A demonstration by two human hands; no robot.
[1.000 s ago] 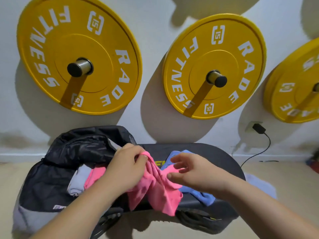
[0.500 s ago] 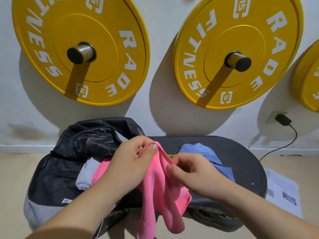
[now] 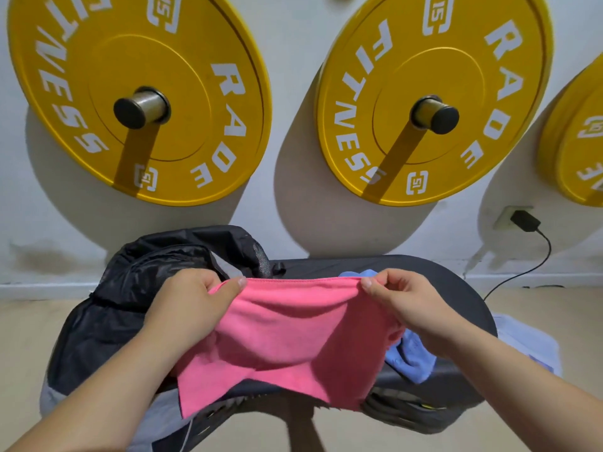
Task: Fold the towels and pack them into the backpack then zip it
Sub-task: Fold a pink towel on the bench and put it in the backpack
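The bunched pink microfibre towel point(image 3: 287, 334) now hangs stretched between left hand point(image 3: 192, 308) and right hand point(image 3: 408, 301), each pinching a top corner (folding can begin); black nylon backpack point(image 3: 130, 295) waits open.

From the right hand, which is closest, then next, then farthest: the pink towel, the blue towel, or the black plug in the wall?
1. Pink towel: pinched in the right hand, at its top corner.
2. Blue towel: just under and behind that hand, on the bench.
3. Black plug: up on the wall, far right.
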